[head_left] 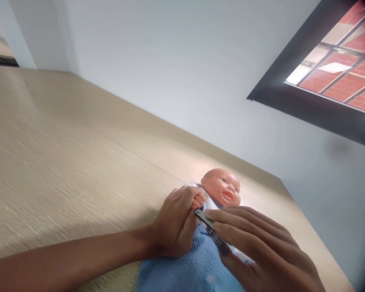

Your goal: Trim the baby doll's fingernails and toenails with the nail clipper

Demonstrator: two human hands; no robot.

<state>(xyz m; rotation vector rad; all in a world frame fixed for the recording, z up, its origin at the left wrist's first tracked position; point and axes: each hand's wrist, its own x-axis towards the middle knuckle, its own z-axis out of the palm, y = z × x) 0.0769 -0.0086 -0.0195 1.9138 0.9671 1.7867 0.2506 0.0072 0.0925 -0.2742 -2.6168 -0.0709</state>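
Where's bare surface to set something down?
Widest: pale surface between left forearm and wall. Narrower: strip between right hand and wall, right of the doll's head. Crowded: around the nail clipper, left hand, doll's hand and blue cloth.

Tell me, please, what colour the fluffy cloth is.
The fluffy cloth is mainly blue, clearest in the head view.

head camera | from wearer's head | facing forward-down, slanted | doll (221, 187) near
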